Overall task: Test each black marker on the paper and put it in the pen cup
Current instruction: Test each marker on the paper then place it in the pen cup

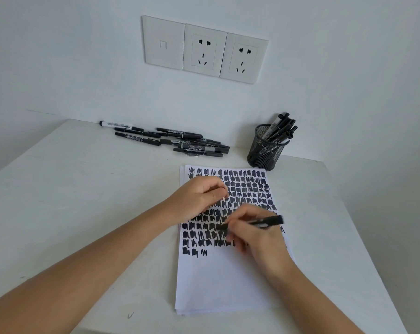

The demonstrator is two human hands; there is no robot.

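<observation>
My right hand (254, 235) grips a black marker (264, 221) that lies nearly level over the lower rows of scribbles, its tip end pointing left. On the upper left part of the paper (223, 280) rests my left hand (200, 197), fingers curled; whether it holds a cap I cannot tell. Rows of black test marks fill the top half of the sheet. A pile of black markers (180, 142) lies at the back of the table. The black mesh pen cup (266, 148) stands at the back right with several markers in it.
The white table (83, 201) meets a white wall with three socket plates (204, 49). Its right edge runs close to the paper's right side. The paper is a small stack of sheets.
</observation>
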